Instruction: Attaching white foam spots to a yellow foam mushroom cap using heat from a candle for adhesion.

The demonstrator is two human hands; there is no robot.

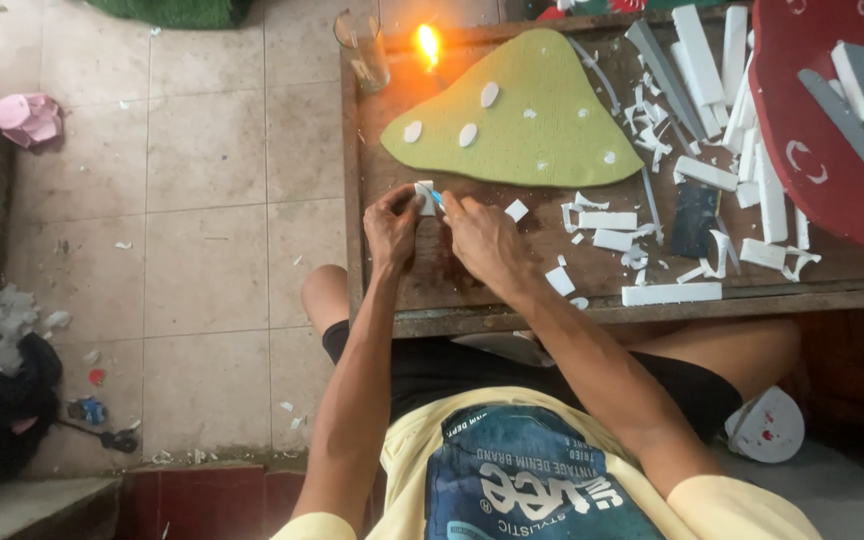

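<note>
Our left hand point(392, 225) pinches a small white foam piece point(424, 196) at the tabletop's point(472, 290) near-left part; our right hand point(480, 238) closes around a blue-tipped tool point(437, 199), mostly hidden, touching the piece, below the green foam shape point(532, 120).

The small white foam piece point(424, 197) is mostly covered by the fingers of the left hand point(392, 228), so its shape cannot be told. Of the blue tool point(437, 199) only a tip shows past the right hand point(482, 240); its kind is unclear. At the upper right the red board point(832, 150) runs off the frame's edge. At the lower left the dark heap point(2, 410) is too blurred to identify.
</note>
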